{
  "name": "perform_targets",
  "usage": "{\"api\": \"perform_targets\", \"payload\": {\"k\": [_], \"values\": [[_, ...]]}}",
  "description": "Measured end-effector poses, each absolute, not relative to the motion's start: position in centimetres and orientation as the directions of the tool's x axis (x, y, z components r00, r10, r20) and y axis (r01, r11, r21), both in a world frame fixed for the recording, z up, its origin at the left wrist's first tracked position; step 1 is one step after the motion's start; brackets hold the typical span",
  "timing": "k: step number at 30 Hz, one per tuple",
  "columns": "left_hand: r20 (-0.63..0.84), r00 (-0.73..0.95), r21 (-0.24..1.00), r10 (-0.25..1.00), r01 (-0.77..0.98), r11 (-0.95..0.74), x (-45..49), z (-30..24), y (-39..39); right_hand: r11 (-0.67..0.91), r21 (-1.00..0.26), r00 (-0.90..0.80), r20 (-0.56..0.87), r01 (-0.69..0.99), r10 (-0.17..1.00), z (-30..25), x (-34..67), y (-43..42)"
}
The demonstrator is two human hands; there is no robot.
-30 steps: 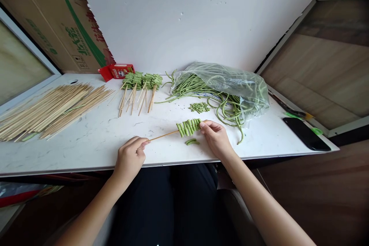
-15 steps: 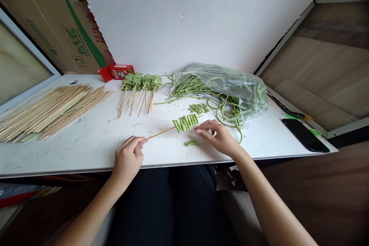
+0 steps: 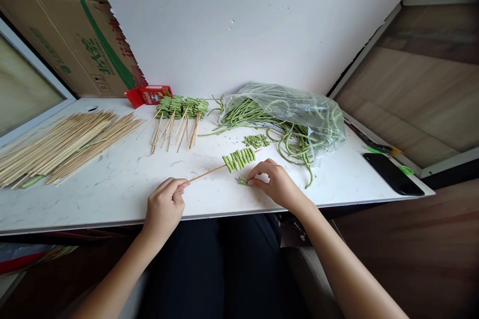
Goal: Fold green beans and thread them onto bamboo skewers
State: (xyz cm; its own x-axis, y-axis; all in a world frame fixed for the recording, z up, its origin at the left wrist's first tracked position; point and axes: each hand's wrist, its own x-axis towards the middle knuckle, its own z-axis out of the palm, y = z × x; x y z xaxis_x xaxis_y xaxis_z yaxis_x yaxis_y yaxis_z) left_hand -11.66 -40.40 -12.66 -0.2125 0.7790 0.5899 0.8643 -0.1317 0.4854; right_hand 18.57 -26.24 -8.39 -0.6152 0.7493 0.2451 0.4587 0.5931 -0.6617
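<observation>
My left hand is closed on the near end of a bamboo skewer that slants up to the right, with several short green bean pieces threaded side by side near its tip. My right hand lies on the white table just below the skewer's tip, its fingers pinched on the loose bean pieces lying there.
A pile of bare skewers lies at the left. Finished bean skewers rest at the back beside a red box. A plastic bag of long beans, a small heap of cut pieces and a black phone sit to the right.
My right hand let go of the skewer's bean end and dropped toward me onto the loose bean pieces. The left hand keeps hold of the skewer, whose tip rose slightly.
</observation>
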Motion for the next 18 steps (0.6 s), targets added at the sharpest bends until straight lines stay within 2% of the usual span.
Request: {"api": "perform_targets", "payload": {"k": [6,12,16,18], "values": [[0.594,-0.203,0.476,0.778,0.869,-0.137,-11.7,-12.7,-40.5,0.685,-0.559,-0.598,0.37,0.468,0.711,-9.4,18.7,-25.4],[0.593,-0.204,0.474,0.779,0.871,-0.132,-11.7,-12.7,-40.4,0.713,-0.472,-0.618,0.368,0.519,0.694,-9.5,19.0,-25.2],[0.59,-0.206,0.477,0.78,0.869,-0.131,-11.7,-12.7,-40.4,0.697,-0.508,-0.62,0.348,0.506,0.704,-9.1,19.2,-25.1],[0.592,-0.206,0.474,0.779,0.871,-0.13,-11.7,-12.7,-40.4,0.624,-0.596,-0.569,0.313,0.506,0.761,-9.0,19.5,-24.9]]}}
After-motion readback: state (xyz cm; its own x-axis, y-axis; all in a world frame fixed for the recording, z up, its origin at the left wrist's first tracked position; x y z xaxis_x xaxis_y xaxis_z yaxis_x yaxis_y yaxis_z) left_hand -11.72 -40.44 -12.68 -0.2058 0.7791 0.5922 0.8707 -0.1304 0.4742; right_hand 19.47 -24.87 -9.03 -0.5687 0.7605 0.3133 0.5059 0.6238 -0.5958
